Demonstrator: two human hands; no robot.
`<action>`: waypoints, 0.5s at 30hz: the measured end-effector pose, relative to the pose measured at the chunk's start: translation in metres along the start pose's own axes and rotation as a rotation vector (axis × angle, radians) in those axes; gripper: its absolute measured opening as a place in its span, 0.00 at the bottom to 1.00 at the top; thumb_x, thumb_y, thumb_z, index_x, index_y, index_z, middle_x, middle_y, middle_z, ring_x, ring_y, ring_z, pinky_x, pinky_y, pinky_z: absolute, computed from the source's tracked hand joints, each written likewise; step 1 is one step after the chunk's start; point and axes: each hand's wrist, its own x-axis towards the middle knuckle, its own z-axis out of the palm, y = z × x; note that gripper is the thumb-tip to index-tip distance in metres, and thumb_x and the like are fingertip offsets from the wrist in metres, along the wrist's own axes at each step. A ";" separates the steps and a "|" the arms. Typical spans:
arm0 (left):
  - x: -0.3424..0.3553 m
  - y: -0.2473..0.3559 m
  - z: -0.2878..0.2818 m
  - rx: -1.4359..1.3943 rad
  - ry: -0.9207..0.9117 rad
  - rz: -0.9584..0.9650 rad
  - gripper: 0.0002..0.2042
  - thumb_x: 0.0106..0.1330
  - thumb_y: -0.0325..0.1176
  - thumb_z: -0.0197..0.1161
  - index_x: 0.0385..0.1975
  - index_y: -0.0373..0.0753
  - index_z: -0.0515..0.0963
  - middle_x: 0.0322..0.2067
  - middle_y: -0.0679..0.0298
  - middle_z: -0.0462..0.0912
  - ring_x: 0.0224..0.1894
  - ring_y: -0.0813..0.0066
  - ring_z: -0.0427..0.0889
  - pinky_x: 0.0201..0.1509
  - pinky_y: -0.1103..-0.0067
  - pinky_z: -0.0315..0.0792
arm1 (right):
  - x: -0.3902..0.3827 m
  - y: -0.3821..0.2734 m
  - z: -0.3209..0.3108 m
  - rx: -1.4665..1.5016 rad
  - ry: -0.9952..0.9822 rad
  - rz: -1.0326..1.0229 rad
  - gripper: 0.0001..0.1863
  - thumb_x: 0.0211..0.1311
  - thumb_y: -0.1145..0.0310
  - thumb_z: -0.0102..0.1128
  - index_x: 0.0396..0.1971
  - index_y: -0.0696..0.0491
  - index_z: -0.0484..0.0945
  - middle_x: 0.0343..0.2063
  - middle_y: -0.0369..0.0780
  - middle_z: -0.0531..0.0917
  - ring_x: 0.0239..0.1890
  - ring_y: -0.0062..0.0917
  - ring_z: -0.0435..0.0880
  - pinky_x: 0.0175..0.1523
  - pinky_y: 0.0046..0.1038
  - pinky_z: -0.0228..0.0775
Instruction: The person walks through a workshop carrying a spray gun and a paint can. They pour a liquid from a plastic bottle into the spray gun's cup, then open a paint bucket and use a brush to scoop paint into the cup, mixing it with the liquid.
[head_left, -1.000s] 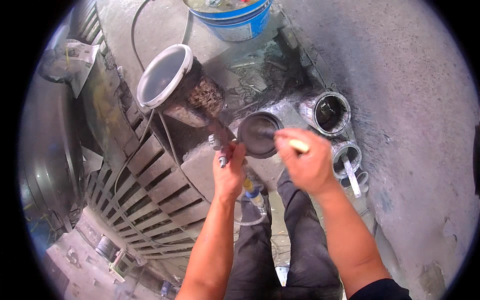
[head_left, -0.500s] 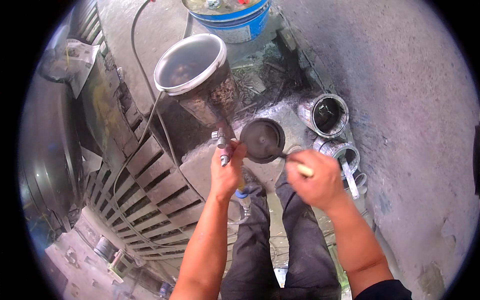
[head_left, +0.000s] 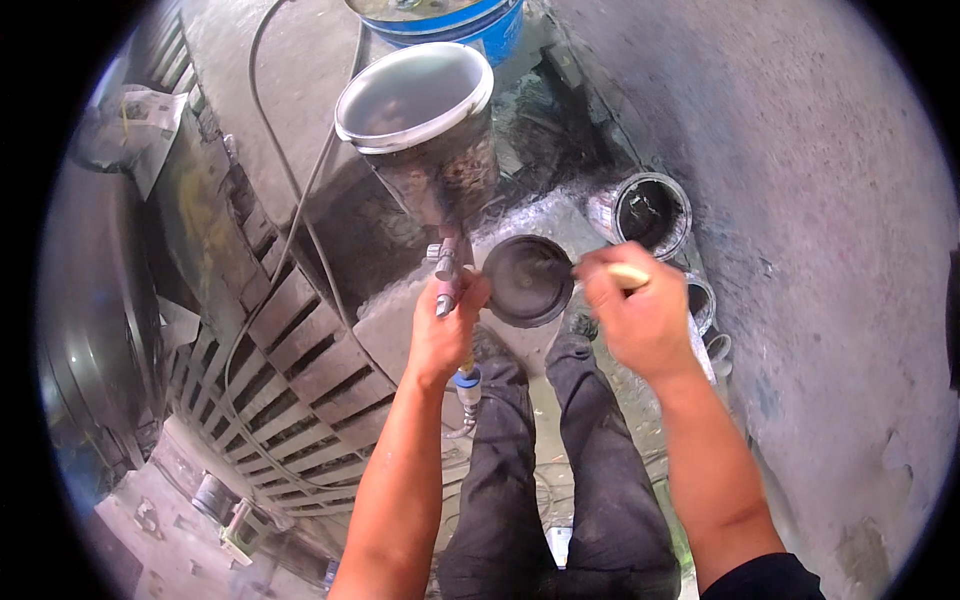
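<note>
My left hand (head_left: 447, 325) is wrapped round a spray gun (head_left: 446, 268) with metal knobs. Above the gun stands its large open cup (head_left: 470, 165), pale-rimmed and stained with dark paint. A round black lid (head_left: 525, 300) sits at the left fingertips, its recessed face turned up; how the fingers grip it is partly hidden. My right hand (head_left: 640, 310) is closed on a brush with a pale yellow handle (head_left: 627, 275). The brush's tip is blurred at the lid's right edge. Below the left hand hangs a blue hose fitting (head_left: 467, 379).
Two paint-smeared cans (head_left: 652, 215) stand by the wall on the right, partly behind my right hand. A blue bucket (head_left: 495, 35) is at the far end. Slatted grating (head_left: 290, 385) and a loose hose (head_left: 262, 90) lie to the left, beside a dark shiny panel (head_left: 95, 290).
The spray gun's cup has swung right and away from me. My right hand has moved slightly up and right with the brush, from over the lid to its edge.
</note>
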 end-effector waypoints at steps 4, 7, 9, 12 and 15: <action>0.001 0.000 -0.002 0.021 -0.005 0.003 0.08 0.65 0.34 0.64 0.33 0.36 0.76 0.28 0.70 0.76 0.31 0.81 0.72 0.37 0.80 0.68 | -0.016 0.011 -0.008 -0.006 0.000 0.060 0.06 0.61 0.70 0.62 0.30 0.58 0.79 0.19 0.42 0.81 0.21 0.25 0.82 0.28 0.27 0.72; 0.000 0.006 -0.001 0.042 -0.005 -0.013 0.08 0.65 0.34 0.64 0.33 0.36 0.76 0.28 0.70 0.76 0.31 0.81 0.72 0.36 0.80 0.68 | -0.012 0.006 -0.019 0.066 0.036 0.118 0.06 0.61 0.70 0.63 0.29 0.57 0.78 0.19 0.42 0.81 0.21 0.27 0.83 0.27 0.27 0.72; 0.000 0.007 0.000 0.033 -0.010 -0.021 0.08 0.64 0.34 0.64 0.34 0.36 0.76 0.28 0.70 0.76 0.31 0.82 0.72 0.36 0.80 0.68 | -0.008 -0.008 -0.010 0.061 0.051 -0.007 0.06 0.61 0.70 0.63 0.29 0.57 0.78 0.18 0.42 0.81 0.21 0.27 0.83 0.27 0.27 0.72; -0.001 0.003 -0.001 0.020 -0.014 -0.024 0.08 0.64 0.34 0.64 0.34 0.37 0.76 0.27 0.71 0.76 0.31 0.82 0.72 0.36 0.80 0.68 | -0.013 -0.002 -0.006 -0.057 0.007 -0.077 0.06 0.61 0.70 0.63 0.29 0.57 0.78 0.20 0.42 0.82 0.22 0.29 0.84 0.28 0.27 0.73; -0.001 0.002 -0.002 0.036 -0.014 -0.028 0.08 0.64 0.34 0.64 0.34 0.37 0.76 0.27 0.71 0.75 0.30 0.82 0.71 0.35 0.80 0.67 | -0.017 -0.004 -0.011 -0.001 0.026 -0.017 0.06 0.61 0.70 0.63 0.29 0.57 0.78 0.21 0.44 0.82 0.22 0.33 0.84 0.28 0.28 0.73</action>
